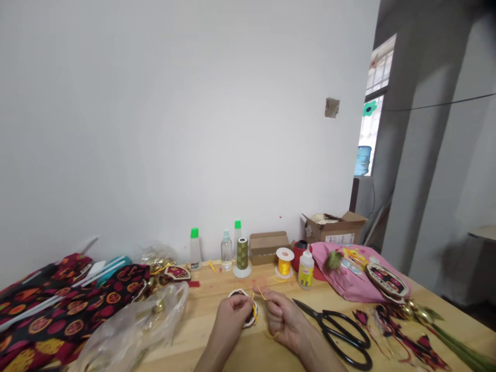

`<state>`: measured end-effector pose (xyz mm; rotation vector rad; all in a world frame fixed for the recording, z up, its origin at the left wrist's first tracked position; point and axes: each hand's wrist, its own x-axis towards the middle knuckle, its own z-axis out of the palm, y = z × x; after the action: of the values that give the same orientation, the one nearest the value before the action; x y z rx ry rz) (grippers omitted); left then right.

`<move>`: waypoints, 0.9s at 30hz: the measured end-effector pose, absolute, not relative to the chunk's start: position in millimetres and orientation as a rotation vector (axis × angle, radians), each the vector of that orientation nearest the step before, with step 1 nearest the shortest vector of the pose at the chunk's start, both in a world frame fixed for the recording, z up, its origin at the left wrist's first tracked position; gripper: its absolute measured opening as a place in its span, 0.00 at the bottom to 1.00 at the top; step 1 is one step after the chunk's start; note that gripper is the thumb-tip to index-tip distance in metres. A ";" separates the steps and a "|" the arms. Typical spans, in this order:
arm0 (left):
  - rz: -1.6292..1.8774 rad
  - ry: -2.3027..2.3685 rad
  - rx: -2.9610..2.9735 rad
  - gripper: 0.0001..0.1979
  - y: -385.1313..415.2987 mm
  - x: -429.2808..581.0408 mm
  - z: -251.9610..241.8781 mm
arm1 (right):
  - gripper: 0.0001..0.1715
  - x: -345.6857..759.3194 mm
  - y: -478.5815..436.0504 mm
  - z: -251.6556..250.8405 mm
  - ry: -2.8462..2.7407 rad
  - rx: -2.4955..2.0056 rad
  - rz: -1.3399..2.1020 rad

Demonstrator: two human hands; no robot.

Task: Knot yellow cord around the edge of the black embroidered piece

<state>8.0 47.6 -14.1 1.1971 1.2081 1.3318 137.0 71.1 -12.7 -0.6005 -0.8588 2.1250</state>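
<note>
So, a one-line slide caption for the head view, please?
Left hand at a small ornament, right hand holding yellow cord, black scissors alongside.

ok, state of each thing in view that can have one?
Left hand: fingers closed, at patch
Right hand: curled, holding yellow thread
Scissors: flat, blades look shut
Yellow-label bottle: upright
Green-capped bottles: upright, capped
Pale-capped bottle: upright, capped
Olive thread cone: upright
Yellow spool: standing on end
Small box: open
Large box: flaps open
Clear bag: crumpled

Small rounded plaque, dark-faced with a pale cream border, partly covered by my closed left grip, thin bright-yellow cord along its right edge, rising beside my fingertips, slanting into my curled right grip, a strand showing below.
</note>
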 end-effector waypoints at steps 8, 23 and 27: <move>1.298 1.110 1.191 0.12 52.7 2.8 -17.1 | 0.21 122.9 67.8 -12.5 -1.417 -0.769 1.648; 1.256 1.122 1.288 0.17 58.0 -4.8 -27.9 | 0.10 131.7 64.5 -11.1 -2.031 -0.972 0.497; 1.280 1.182 1.224 0.15 53.5 -5.1 -21.2 | 0.09 134.6 64.3 -7.8 -2.055 -1.050 0.360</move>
<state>-5.1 53.5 -21.2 1.2239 1.1816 1.2798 134.6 64.3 -7.8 -1.0497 -2.0553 0.3604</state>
